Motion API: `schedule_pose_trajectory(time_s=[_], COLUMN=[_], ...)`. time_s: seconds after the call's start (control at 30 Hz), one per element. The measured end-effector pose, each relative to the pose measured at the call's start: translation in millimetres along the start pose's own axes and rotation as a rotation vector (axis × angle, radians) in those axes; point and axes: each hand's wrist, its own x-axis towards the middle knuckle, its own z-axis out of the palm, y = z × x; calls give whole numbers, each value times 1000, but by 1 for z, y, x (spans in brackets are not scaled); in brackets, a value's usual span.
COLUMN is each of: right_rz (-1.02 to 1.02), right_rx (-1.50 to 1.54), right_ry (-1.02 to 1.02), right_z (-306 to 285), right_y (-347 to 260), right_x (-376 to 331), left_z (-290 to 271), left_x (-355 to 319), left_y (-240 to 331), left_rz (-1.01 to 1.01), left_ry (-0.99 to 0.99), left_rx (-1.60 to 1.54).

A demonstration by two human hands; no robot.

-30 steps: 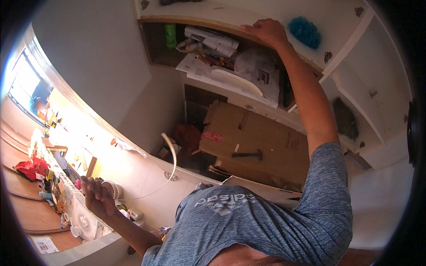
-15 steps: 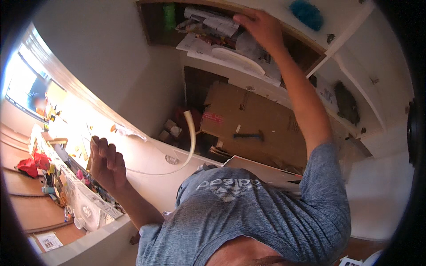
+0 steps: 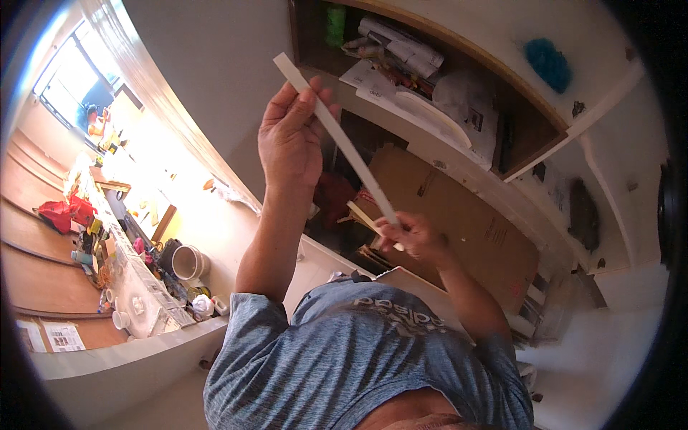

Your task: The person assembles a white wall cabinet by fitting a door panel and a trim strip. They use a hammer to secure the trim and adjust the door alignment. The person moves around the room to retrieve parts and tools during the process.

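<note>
Holding a long flat white strip (image 3: 337, 136) between both hands, stretched on a slant in front of the open cupboard (image 3: 430, 107). Left hand (image 3: 290, 136) raised high, fingers curled shut around the strip near its upper end, thumb pressed along the edge, with a short length of strip poking out above the knuckles toward the cupboard's left wall. Right hand (image 3: 416, 240) lower and nearer the chest, fingers pinched closed on the strip's lower end, just below the cupboard's bottom shelf. Also clasped in or lying against that right hand: a thin pale wooden stick (image 3: 362, 216), jutting out to the left; cannot tell whether gripped or merely touching.

Inside the cupboard, on the upper shelf: rolled and folded papers (image 3: 401, 54), a green object (image 3: 334, 16) at the back left corner, a curved white piece (image 3: 433, 118) lying across the shelf front. Below that shelf, a large brown cardboard sheet (image 3: 466, 229) leaning in the lower compartment, behind the right hand. On the cupboard's white upper frame, to the right, a blue fuzzy object (image 3: 548, 63).

Far left of the cupboard, a cluttered bright counter (image 3: 143, 287) under a window, carrying a round grey pot (image 3: 188, 261) and small cups. Wearing a grey-blue shirt (image 3: 358, 365), filling the lower edge.
</note>
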Motion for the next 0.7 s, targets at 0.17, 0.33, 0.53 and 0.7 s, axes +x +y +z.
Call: schedule_pose_trajectory(time_s=[0.17,0.33,0.53,0.7], right_rz=[-48,3,-63,-68], right_rx=[-35,-258,-447,-549], right_ry=[211,357,473,507], right_z=[-65,-105,-138,-157], right_y=[2,-19,-70,-91], right_x=[-45,-90,-138,-150], left_z=[5,-33,-83,-114], left_x=[8,57,92,101], left_y=[-12,7,39,52], left_rz=[1,230,221,246], left_ry=[48,163,238,285], left_rx=[11,42,90,48])
